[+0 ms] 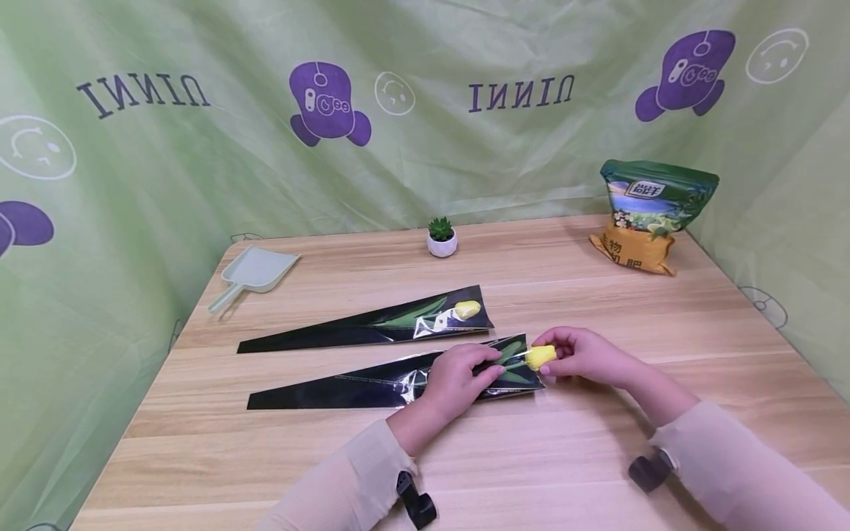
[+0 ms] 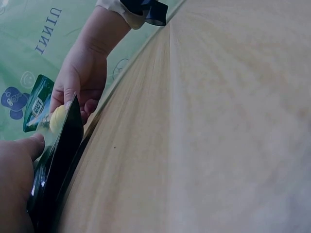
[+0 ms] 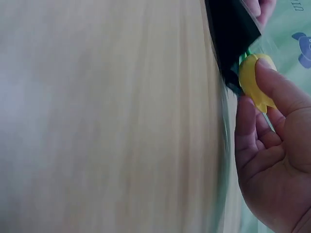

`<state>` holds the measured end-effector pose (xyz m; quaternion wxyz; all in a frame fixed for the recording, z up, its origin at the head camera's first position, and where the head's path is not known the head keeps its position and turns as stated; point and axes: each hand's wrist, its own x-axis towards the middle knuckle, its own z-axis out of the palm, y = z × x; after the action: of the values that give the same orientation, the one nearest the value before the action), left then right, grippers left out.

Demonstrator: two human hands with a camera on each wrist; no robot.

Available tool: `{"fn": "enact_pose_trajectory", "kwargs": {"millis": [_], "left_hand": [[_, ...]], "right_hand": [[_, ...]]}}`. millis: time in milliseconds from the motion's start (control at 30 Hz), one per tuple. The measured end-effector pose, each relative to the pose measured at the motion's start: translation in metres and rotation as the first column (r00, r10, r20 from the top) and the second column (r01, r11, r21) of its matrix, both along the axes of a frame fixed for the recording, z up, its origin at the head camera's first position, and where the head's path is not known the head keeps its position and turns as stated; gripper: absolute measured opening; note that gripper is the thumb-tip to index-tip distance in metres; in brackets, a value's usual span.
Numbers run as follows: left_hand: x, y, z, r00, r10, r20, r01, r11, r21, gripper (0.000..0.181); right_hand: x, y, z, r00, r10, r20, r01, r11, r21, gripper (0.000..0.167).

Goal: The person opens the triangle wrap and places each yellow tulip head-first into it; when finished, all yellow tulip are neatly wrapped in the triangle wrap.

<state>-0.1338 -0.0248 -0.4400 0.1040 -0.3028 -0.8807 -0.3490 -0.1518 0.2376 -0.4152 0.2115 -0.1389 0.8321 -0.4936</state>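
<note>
A yellow artificial tulip [image 1: 541,358] lies with its green stem and leaves inside a black-backed clear flower sleeve [image 1: 302,390], its head at the wide right end. My right hand [image 1: 587,357] pinches the tulip head between thumb and fingers, as the right wrist view shows closely [image 3: 279,121]. Over the sleeve's wide part, my left hand [image 1: 458,376] holds the sleeve, thumb and fingertips near the stem; its lower fingers are hidden. Behind it a second sleeve [image 1: 299,339] lies flat with another yellow tulip [image 1: 468,310] inside, untouched.
A pale dustpan [image 1: 260,269] lies at the table's back left. Near the back middle stands a small succulent in a white pot [image 1: 442,245]. A green and orange fertilizer bag [image 1: 654,214] stands at the back right, before a green printed curtain [image 1: 425,162].
</note>
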Motion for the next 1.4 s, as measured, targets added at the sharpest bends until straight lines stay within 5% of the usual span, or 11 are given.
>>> {"fn": "enact_pose_trajectory", "kwargs": {"millis": [1033,1400], "left_hand": [[0.000,0.000,0.000,1.000,-0.004,-0.007,0.005,0.999,0.043,0.020],[0.000,0.000,0.002,1.000,0.001,0.003,-0.001,1.000,0.012,0.024]], "right_hand": [[-0.003,-0.041,-0.007,0.996,0.057,-0.063,-0.055,0.998,0.032,0.038],[-0.005,-0.031,-0.004,0.996,0.075,-0.038,-0.074,0.997,0.026,0.044]]}}
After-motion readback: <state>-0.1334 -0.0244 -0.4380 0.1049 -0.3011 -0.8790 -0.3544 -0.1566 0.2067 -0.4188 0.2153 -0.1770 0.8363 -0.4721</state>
